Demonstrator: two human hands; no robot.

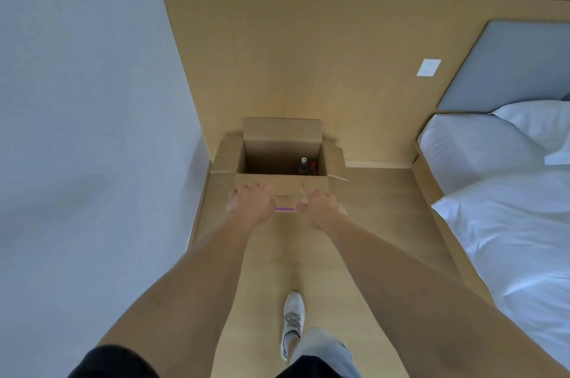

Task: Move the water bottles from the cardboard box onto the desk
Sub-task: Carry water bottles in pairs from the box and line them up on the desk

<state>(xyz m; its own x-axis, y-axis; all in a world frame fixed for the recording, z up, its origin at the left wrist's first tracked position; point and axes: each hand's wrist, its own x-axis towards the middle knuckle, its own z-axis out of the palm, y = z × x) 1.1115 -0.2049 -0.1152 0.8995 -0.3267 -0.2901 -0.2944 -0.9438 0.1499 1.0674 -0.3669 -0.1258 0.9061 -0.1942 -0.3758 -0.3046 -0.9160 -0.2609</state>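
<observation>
An open cardboard box [282, 137] stands on the wooden floor against a tan wall panel, its flaps folded outward. Deep inside at the right sits a water bottle with a white cap [303, 165], and beside it a bottle with a red cap [313, 167]; the rest of the box's inside is dark. Both arms stretch forward over the near flap. My left hand [251, 200] and my right hand [319, 205] hover close together just in front of the box opening, fingers spread and relaxed, holding nothing. No desk is in view.
A bed with white bedding [505, 192] and a grey headboard [512, 66] fills the right side. A white wall [86, 100] runs along the left. A wall socket [428, 67] sits on the tan panel. My foot in a white shoe [293, 319] stands on the floor strip between.
</observation>
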